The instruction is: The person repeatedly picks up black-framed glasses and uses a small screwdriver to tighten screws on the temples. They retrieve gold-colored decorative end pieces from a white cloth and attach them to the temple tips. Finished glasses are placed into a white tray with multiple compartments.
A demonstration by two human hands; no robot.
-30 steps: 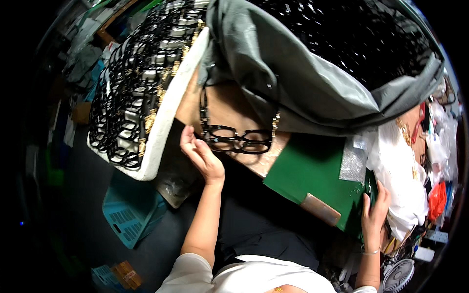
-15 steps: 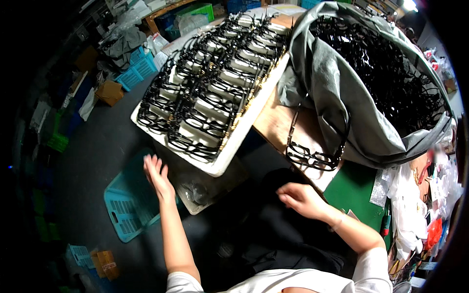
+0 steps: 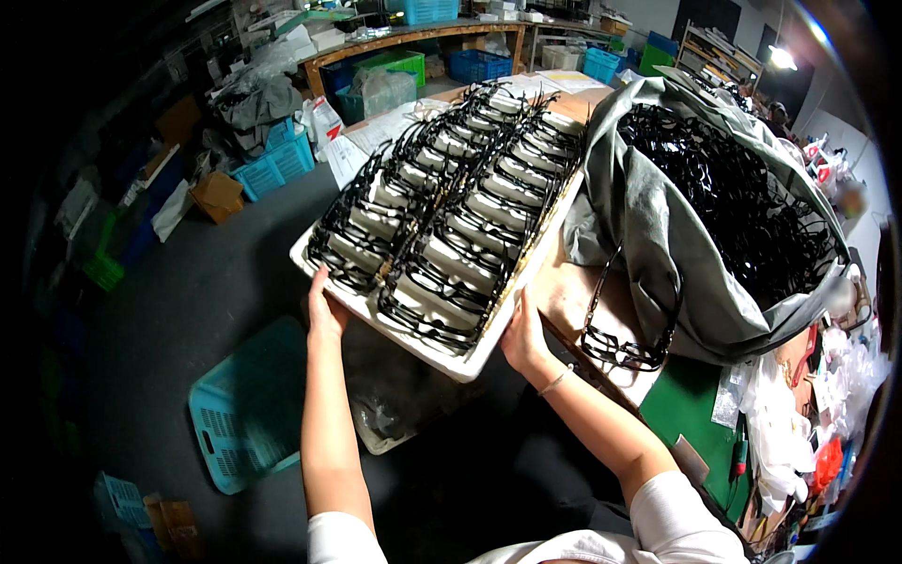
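Observation:
A white tray (image 3: 462,368) carries rows of black eyeglass frames (image 3: 449,286) and lies tilted over the near edge of the worktable. My left hand (image 3: 326,308) is closed on its near left corner, with the fingers partly hidden by the rim. My right hand (image 3: 523,336) grips the right side close to the near corner, and its fingers are mostly hidden underneath. Right of the tray stands a large grey sack (image 3: 648,249) full of dark eyeglass frames (image 3: 742,207). One dark pair of glasses (image 3: 620,350) rests on the wood before the sack.
On the floor are a teal crate (image 3: 225,442) and, beneath the tray, a pale bin (image 3: 381,442) with clear plastic in it. A blue crate (image 3: 274,167) and a cardboard box (image 3: 218,195) are farther left. White plastic bags (image 3: 775,423) crowd the right, beside a green mat (image 3: 691,428).
Both hands were apart from the tray and now hold its near end. The left hand moved up and right, the right hand up and left. The view has shifted to show more background.

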